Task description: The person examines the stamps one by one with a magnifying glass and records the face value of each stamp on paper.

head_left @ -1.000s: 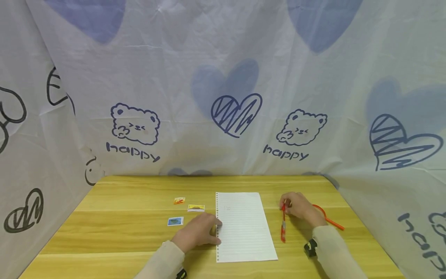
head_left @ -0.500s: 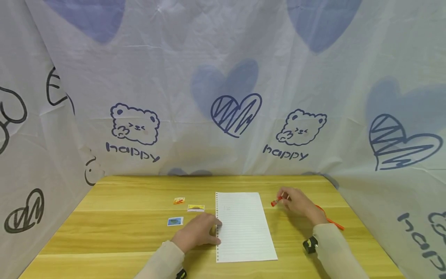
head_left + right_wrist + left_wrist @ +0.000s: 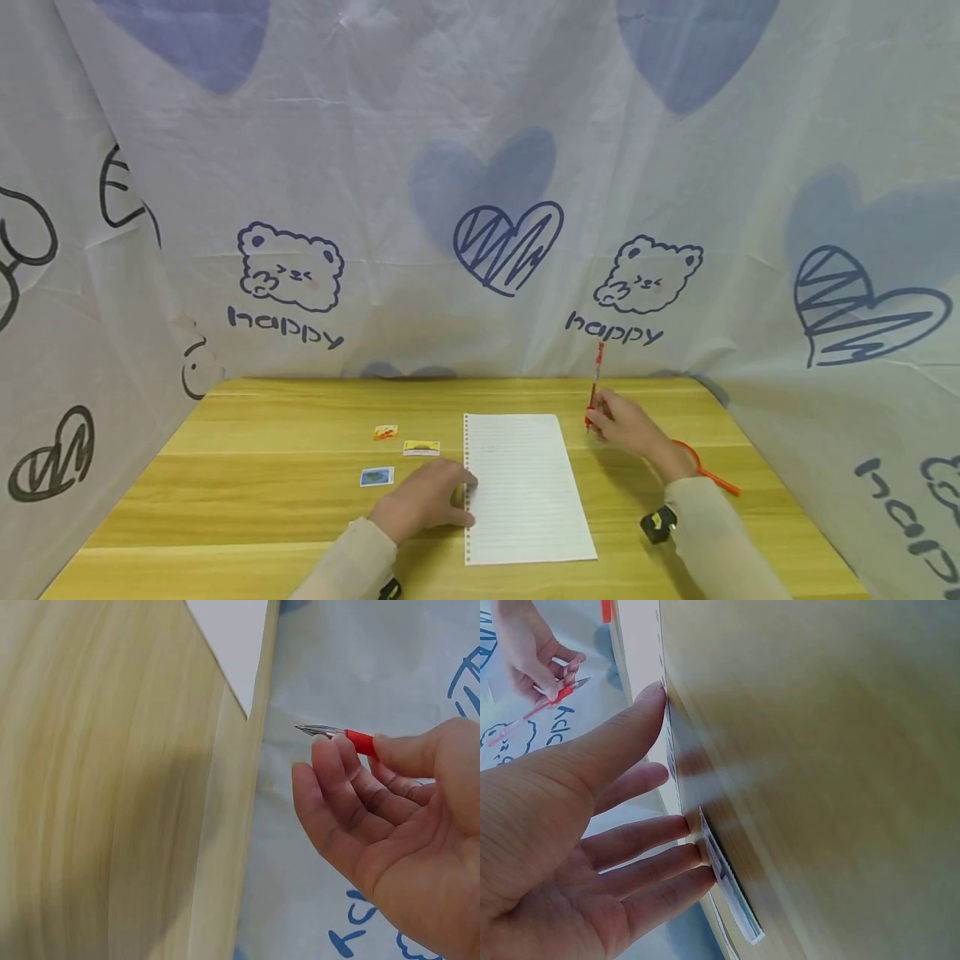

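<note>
— Look at the red pen [image 3: 598,364]. Points which way?

— Runs nearly upright in the head view, with the nib low and the tail end up before the white cloth [image 3: 360,167], leaning slightly right. In the right wrist view, aims the nib leftward.

— Sits where?

— Hangs above the wood-grained tabletop [image 3: 225,500], just right of the lined sheet [image 3: 528,500].

— Looks made of what?

— Shows a slim, clear barrel, a smooth red section and a silvery, cone-shaped nib.

— Held how?

— Pinched near the nib in the right grip [image 3: 628,427], closed between thumb and fingertips, with the lower fingers loosely bent. Slants in from the near right, in a pale sleeve [image 3: 716,533].

— And on the left?

— Rests the left grip [image 3: 426,493] at the sheet's punched edge, spread, with the thumb well apart from the fingers and hold of nothing.

— See anything beside?

— Find flat, printed cards [image 3: 422,448] to the left, and a red curved piece with a straight handle [image 3: 722,482] by the right wrist.
</note>
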### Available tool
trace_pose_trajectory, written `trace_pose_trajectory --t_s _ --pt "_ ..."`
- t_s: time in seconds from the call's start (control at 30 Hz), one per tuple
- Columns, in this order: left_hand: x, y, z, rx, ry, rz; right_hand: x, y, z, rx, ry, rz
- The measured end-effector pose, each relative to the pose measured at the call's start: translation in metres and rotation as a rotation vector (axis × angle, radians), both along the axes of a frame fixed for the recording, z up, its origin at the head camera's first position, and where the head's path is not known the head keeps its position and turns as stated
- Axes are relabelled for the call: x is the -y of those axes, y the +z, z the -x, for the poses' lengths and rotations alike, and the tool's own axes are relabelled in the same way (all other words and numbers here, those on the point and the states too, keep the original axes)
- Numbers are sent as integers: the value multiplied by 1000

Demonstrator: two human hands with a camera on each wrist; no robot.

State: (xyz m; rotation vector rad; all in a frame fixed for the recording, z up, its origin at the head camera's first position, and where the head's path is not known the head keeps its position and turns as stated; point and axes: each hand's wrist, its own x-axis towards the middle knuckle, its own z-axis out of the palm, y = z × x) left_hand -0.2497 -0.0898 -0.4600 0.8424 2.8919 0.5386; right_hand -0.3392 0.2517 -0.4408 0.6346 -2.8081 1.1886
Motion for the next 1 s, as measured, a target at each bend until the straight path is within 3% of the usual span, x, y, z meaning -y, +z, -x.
trace_pose_trajectory --t_s 0.2,0.37,0.77,1.0 --pt "-1 0 3 24 25 -1 15 3 1 70 -86 13" --pt "0 -1 5 40 51 -2 27 3 1 72 -140 2" --pt "0 4 13 6 20 -54 49 0 3 28 4 -46" --pt "-2 6 18 -20 -15 -52 59 -5 2 72 -40 -36"
